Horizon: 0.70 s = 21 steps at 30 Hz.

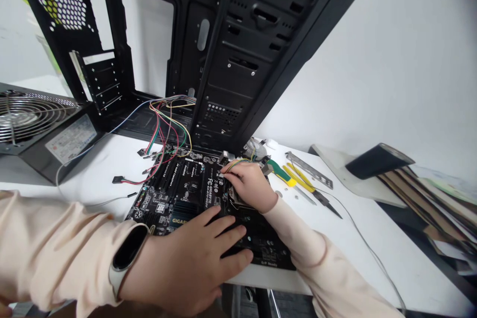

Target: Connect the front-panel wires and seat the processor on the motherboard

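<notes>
A black Gigabyte motherboard (194, 186) lies flat on the white table in front of the computer case. My left hand (194, 253) rests over its near side with the fingers spread, and a watch band circles the wrist. At the board's right part, my right hand (251, 184) pinches the end of a thin multicoloured cable (238, 160) close to the surface. Its plug is mostly hidden by the fingertips. The CPU socket area (238, 201) lies partly under that hand. Loose case wires (160, 129) with small black connectors (118, 179) hang over the board's far left side.
Behind the board stands the open black computer case (238, 59). A power supply (55, 134) sits at left. To the right lie a green-yellow screwdriver (281, 174), yellow-handled pliers (301, 179) and an I/O shield (311, 170). Stacked folders (428, 198) stand far right.
</notes>
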Tool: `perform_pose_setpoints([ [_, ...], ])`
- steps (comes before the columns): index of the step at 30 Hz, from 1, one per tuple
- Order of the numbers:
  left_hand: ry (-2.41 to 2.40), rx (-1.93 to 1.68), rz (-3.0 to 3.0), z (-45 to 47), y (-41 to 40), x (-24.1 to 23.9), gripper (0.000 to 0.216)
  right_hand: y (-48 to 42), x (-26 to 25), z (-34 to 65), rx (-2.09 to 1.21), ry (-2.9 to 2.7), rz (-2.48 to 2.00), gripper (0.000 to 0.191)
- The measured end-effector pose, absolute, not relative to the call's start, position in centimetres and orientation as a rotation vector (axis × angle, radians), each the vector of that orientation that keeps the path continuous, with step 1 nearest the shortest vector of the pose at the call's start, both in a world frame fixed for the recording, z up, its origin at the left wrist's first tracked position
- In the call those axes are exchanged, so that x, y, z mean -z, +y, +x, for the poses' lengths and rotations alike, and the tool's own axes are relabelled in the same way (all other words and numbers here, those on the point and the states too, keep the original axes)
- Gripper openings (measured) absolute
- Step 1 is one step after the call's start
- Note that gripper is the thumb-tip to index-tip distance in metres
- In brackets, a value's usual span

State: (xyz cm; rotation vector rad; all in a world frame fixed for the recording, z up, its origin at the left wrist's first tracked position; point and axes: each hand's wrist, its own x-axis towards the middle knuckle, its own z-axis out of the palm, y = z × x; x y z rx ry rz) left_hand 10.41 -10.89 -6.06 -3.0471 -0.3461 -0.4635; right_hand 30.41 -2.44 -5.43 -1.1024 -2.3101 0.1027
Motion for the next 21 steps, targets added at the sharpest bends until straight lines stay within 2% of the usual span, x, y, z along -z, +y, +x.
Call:
perform_pose_setpoints([
  [12,-0.358,0.494,-3.057,10.26,-11.09,5.84,0.054,-2.52,5.35,30.34,-0.215,-2.312,-1.084,0.014],
  [21,-0.368,0.497,-3.061,10.24,-11.14,5.97,0.053,-2.48,5.49,30.35,-0.221,-2.301,-1.058,0.03],
])
